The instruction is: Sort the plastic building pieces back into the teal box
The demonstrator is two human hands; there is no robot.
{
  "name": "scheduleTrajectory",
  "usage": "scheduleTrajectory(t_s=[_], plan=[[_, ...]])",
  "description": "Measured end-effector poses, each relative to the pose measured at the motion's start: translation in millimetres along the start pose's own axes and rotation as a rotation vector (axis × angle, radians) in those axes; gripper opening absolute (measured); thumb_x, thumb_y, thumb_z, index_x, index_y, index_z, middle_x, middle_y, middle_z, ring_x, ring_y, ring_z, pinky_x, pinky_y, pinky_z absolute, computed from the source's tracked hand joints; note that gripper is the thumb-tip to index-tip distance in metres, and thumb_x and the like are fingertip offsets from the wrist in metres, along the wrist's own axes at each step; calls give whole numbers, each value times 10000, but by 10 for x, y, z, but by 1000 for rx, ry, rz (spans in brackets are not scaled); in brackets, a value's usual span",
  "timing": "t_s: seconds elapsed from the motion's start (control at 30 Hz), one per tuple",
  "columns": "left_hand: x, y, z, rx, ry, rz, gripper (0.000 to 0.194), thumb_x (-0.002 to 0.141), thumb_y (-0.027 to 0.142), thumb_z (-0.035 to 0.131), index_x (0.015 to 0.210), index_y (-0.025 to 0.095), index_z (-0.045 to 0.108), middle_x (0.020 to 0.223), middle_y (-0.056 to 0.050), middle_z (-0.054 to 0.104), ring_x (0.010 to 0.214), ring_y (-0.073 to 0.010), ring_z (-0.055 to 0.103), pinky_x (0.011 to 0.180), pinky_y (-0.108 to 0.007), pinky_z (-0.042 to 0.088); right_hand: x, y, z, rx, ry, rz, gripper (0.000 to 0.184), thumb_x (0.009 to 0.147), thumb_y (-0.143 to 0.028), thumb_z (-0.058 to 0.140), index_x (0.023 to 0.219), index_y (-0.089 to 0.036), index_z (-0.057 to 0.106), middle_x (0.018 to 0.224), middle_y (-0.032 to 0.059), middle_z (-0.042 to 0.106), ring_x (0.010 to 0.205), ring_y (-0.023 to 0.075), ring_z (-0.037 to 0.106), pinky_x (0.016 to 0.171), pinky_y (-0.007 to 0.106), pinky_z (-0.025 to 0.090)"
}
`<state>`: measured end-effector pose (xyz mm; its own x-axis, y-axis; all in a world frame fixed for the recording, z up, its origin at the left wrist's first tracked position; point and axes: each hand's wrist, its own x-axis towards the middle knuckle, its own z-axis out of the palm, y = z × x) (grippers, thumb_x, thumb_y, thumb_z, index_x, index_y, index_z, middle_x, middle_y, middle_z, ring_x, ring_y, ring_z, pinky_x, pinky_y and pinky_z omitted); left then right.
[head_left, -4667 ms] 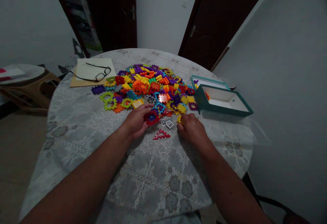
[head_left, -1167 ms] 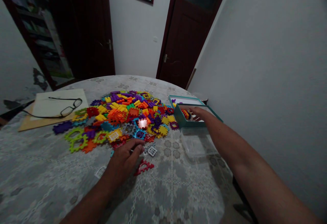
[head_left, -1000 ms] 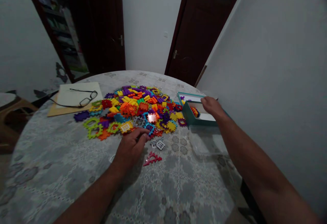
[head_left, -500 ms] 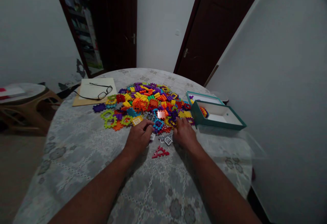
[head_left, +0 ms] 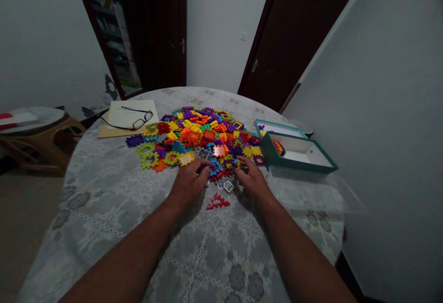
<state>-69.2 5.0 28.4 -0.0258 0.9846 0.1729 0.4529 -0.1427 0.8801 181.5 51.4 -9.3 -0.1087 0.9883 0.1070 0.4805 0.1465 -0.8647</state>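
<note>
Pile (head_left: 207,134) partly covered by left hand (head_left: 188,182), fingers narrowly parted, yellow piece (head_left: 239,164) half hidden by right hand (head_left: 254,184), finger grip cannot be told.

Glossy plastic red triangular piece (head_left: 218,202).

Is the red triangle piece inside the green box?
No, the red triangle piece lies on the tablecloth in front of the pile, left of the green box.

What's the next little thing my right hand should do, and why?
I'd probably bring the thumb and forefinger of your right hand snugly together on the yellow piece: it shows between their tips, though I can't tell whether they already pinch it.
</note>
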Motion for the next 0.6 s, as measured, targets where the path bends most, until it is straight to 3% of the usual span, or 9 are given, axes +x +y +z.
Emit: scheduleTrajectory(t_s=[0.1,0.27,0.37,0.43,0.5,0.6], plan=[[4,-21,14,-54,-22,-4,341,993,450,634,1208,227,778,1049,-95,814,908,-258,760,804,-357,622,-33,-116,28,286,-7,12,610,892,-414,658,1490,-296,654,1319,75,756,798,179,659,727,319,589],[-13,-5,41,-236,-117,-15,467,930,442,739,1358,255,722,1217,-105,801,921,-244,765,804,-369,642,-200,-332,194,596,-235,18,565,877,-398,693,1439,-343,717,1228,56,792,839,210,703,695,330,599],[-20,17,37,-217,-177,7,370,907,395,753,1254,270,784,1170,-90,822,974,-263,760,895,-409,638,-311,-409,344,567,-333,-39,492,958,-347,682,1447,-358,738,1267,41,791,840,188,707,751,346,611],[-10,18,23,-210,-206,27,266,911,360,731,1144,267,820,1125,-83,834,1020,-274,761,949,-425,627,-350,-433,412,494,-338,-107,465,1009,-315,653,1464,-365,737,1323,41,777,955,204,722,842,374,620],[13,0,7,-224,-202,3,230,911,353,722,1090,251,824,1092,-87,832,1000,-269,765,925,-420,635,-349,-430,420,425,-288,-159,480,1038,-305,644,1508,-384,701,1320,40,773,1046,224,721,914,399,617],[55,-55,-7,-276,-121,-136,253,924,422,724,1076,226,767,971,-73,777,827,-231,742,744,-371,657,-273,-372,306,242,-90,-201,430,1059,-335,638,1484,-367,694,1279,55,772,1105,249,720,995,434,604]])
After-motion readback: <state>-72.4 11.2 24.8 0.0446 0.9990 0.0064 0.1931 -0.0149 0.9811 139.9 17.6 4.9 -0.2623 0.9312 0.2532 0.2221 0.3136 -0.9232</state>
